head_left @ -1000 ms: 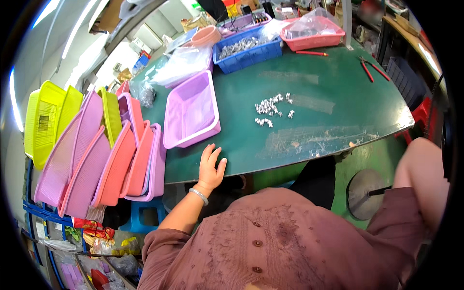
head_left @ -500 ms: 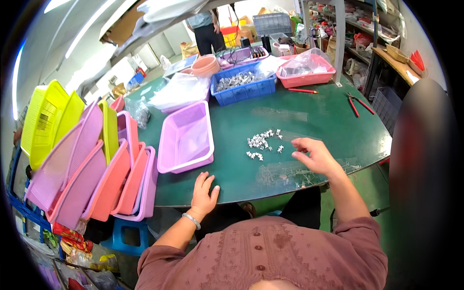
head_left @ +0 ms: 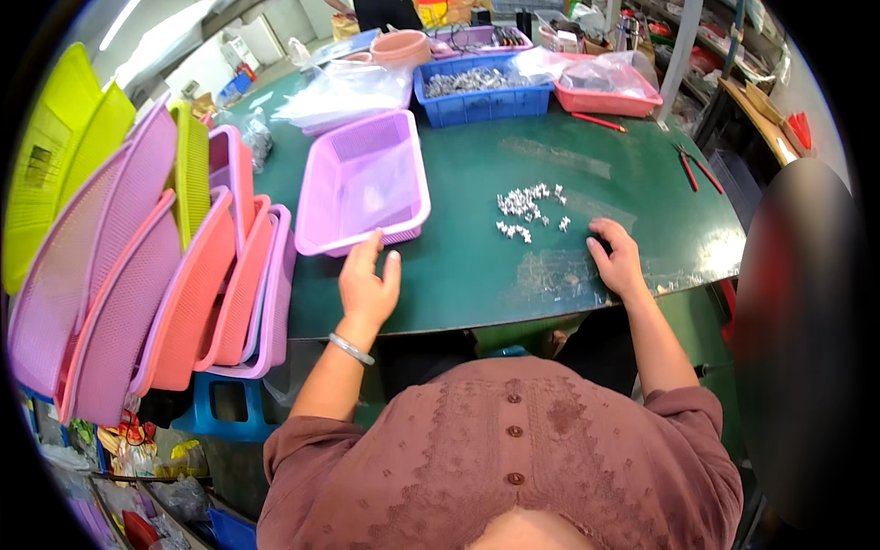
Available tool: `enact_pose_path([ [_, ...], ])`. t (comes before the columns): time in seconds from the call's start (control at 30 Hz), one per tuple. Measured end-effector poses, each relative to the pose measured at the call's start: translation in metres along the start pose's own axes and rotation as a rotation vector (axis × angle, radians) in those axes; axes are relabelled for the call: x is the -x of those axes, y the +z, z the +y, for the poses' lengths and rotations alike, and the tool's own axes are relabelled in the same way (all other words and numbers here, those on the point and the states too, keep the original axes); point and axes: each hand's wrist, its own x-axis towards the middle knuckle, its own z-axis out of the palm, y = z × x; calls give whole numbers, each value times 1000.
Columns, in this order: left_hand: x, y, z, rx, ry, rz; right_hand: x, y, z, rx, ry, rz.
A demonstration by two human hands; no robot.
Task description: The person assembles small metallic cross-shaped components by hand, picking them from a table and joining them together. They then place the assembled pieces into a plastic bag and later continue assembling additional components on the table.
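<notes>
My left hand (head_left: 365, 291) reaches to the near rim of a purple plastic basket (head_left: 321, 215), with its fingertips at the rim and its thumb held apart. The basket lies on the green table, and its floor shows no loose parts. My right hand (head_left: 621, 261) rests on the table, fingers loosely bent and thumb apart, with nothing seen in it. Just left of this hand lies a loose cluster of small silvery metal pieces (head_left: 524, 203); they are too small to name more exactly.
Stacked purple, coral and yellow-green baskets (head_left: 188, 302) stand on the left. Behind are a blue crate (head_left: 481, 105) of metal parts, a pink tray (head_left: 610, 99) with plastic bags and clear plastic bags (head_left: 344, 96). Red-handled pliers (head_left: 689, 170) and a red pen (head_left: 598, 122) lie at right.
My left hand has moved forward from the table edge to the basket's near rim. The right hand stays beside the metal pieces. The whole view has tilted down.
</notes>
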Motion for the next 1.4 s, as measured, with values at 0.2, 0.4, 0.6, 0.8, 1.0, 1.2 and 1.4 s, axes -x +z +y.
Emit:
enact_pose_path([
  [0.2,-2,-13,-27,-16,-78,61,0,5,-5,81,-36,-46],
  [0.4,4,-8,6,197,-20,-1,-3,8,-18,100,-11,-83],
  [0.6,-15,42,41,405,40,-410,-29,31,-46,93,-142,-274],
  [0.8,-52,96,33,221,29,-638,-54,67,-53,167,-227,-327],
  [1.0,-61,122,31,140,77,-689,-67,85,-60,212,-214,-387],
  [1.2,-63,125,31,131,56,-715,-68,88,-55,196,-205,-444],
  [1.4,-62,122,20,525,-173,-639,-87,76,-55,41,-190,-463],
])
